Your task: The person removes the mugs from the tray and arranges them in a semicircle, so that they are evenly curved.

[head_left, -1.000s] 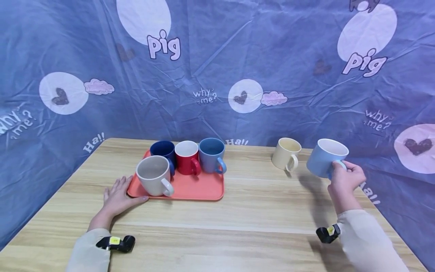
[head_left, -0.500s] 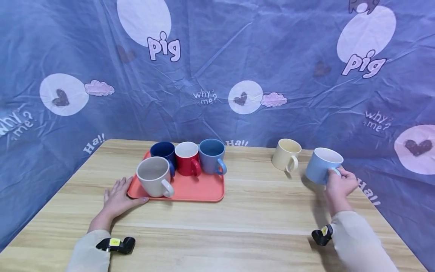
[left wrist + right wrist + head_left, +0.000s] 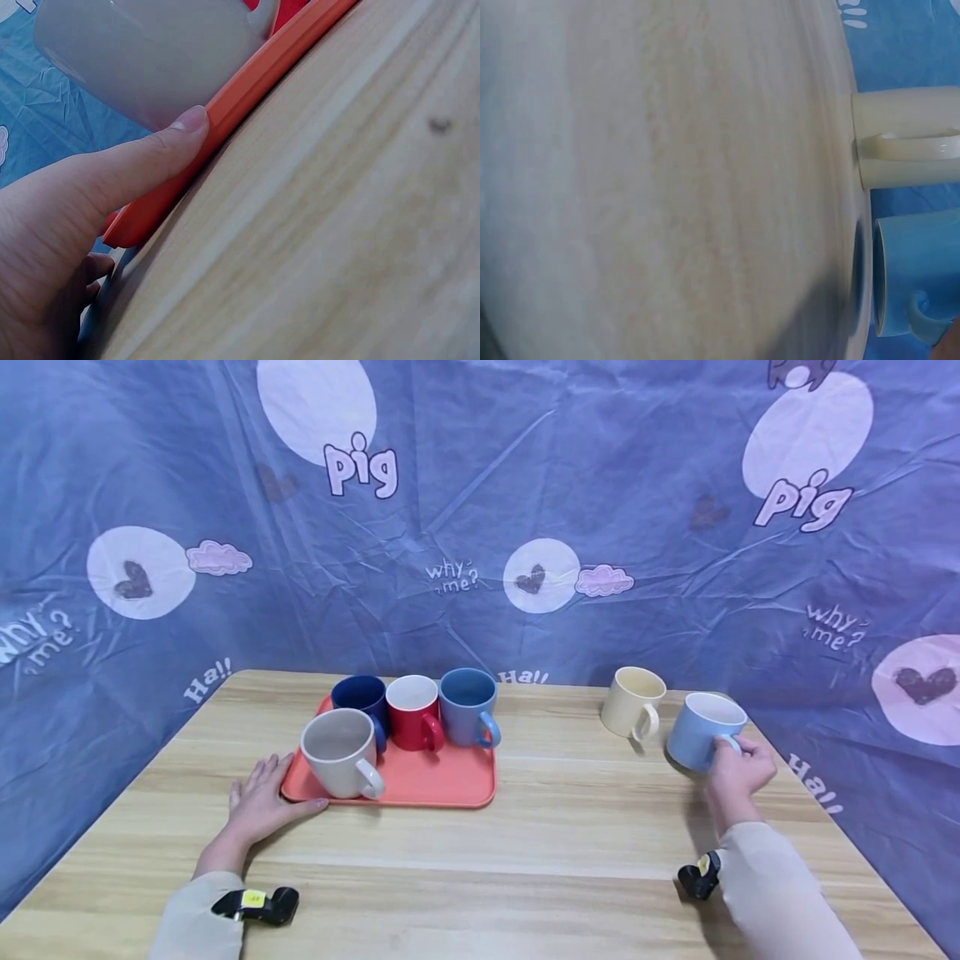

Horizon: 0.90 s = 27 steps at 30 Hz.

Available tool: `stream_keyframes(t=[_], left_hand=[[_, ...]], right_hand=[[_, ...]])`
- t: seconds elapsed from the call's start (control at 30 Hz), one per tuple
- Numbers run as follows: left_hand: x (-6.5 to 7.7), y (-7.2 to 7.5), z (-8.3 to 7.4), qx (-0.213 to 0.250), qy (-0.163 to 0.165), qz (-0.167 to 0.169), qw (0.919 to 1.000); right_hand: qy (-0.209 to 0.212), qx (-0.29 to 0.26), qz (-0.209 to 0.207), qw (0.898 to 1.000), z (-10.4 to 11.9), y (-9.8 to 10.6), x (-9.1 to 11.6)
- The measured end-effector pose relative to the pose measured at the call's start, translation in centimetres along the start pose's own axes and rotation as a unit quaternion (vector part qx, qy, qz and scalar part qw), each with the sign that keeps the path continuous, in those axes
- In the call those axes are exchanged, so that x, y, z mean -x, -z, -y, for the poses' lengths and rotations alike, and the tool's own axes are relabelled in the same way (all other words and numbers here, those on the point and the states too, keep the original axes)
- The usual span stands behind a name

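Observation:
My right hand [image 3: 738,777] pinches the handle of a light blue mug [image 3: 693,739], also seen in the right wrist view as a blue mug [image 3: 922,262]. In that view its base looks slightly off the tabletop. To its left a cream mug [image 3: 628,702] stands upright. My left hand [image 3: 258,802] lies at the front left corner of a coral tray [image 3: 442,781], fingers spread along the side. In the left wrist view the thumb touches the tray's rim [image 3: 240,97]. A light grey mug [image 3: 337,760] stands on the tray near that hand.
At the tray's back stand a navy mug [image 3: 362,693], partly hidden by the grey one, a red mug [image 3: 408,727] with a white inside, and a steel-blue mug [image 3: 465,718]. A patterned blue cloth [image 3: 480,510] hangs behind the wooden table [image 3: 525,860].
My right hand has moved down and left with the light blue mug, bringing it lower and nearer the cream mug. My left hand and the tray have stayed put.

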State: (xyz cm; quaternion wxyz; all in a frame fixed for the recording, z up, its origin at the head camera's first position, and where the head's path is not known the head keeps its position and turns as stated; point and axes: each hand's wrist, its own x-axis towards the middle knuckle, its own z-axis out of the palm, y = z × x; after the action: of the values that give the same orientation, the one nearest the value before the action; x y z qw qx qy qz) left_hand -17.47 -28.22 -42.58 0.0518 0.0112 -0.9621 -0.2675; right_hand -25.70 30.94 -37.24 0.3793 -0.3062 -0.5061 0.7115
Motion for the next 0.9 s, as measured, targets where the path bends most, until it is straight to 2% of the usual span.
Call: stream_keyframes(t=[0.4,0.9], left_hand=[[0.1,0.0,-0.1,0.003,0.001,0.000,1.0000],[-0.1,-0.1,0.0,0.002,-0.003,-0.001,1.0000]], right_hand=[[0.012,0.036,-0.014,0.999,-1.0,-0.3,-0.2],[0.009,0.028,-0.011,1.000,-1.9,-1.3,-0.3]])
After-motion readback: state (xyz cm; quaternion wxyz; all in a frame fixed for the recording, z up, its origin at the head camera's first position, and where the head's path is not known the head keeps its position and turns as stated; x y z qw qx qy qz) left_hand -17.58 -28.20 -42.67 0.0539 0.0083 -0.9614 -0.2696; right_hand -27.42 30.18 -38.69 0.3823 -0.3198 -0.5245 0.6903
